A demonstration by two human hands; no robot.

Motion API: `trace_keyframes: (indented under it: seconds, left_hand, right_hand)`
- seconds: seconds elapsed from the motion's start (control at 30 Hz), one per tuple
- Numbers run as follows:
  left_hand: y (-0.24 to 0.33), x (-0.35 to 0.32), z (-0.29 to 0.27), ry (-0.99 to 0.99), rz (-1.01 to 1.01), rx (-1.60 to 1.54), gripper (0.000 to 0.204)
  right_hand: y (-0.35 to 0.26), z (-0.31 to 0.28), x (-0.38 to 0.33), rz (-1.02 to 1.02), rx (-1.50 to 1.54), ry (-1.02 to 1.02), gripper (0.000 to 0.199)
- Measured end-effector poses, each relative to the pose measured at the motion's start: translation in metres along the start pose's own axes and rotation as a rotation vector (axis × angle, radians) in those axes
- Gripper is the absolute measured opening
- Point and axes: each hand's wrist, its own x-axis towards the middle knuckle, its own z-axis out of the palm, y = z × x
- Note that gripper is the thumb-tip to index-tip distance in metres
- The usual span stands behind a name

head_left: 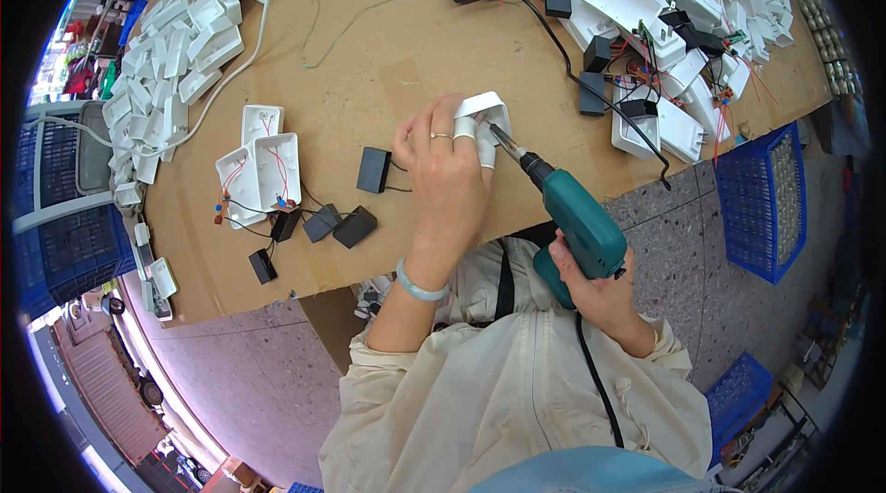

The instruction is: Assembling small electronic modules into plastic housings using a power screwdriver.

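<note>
A brown tabletop [388, 54] spreads beneath everything. Over its near edge, the right hand's grip [598, 285] wraps closed round a green corded electric screwdriver [583, 216]. The left hand's grip [443, 156], partly hidden, pinches a small white plastic case [487, 106] near the middle of that edge, right at the screwdriver's tip. A black box [374, 170] lies left of it.

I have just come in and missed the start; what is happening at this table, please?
The person's right hand grips a green, pistol-shaped power tool, its metal tip pointed at a white plastic box-shaped shell held in the left hand. To the left, black rectangular blocks lie beside open white plastic cases; more white cases are heaped farther back.
</note>
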Motion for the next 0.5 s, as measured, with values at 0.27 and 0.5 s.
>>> trace_keyframes:
  seconds: [0.27, 0.5]
  left_hand:
    - [-0.0008, 0.0007, 0.0003, 0.015, -0.002, 0.005, 0.031]
    - [-0.0004, 0.0014, -0.0002, 0.003, -0.008, 0.002, 0.03]
  right_hand:
    - [0.0015, -0.0002, 0.0005, 0.003, 0.0, 0.007, 0.018]
    - [-0.0054, -0.0022, -0.0001, -0.012, -0.014, 0.005, 0.019]
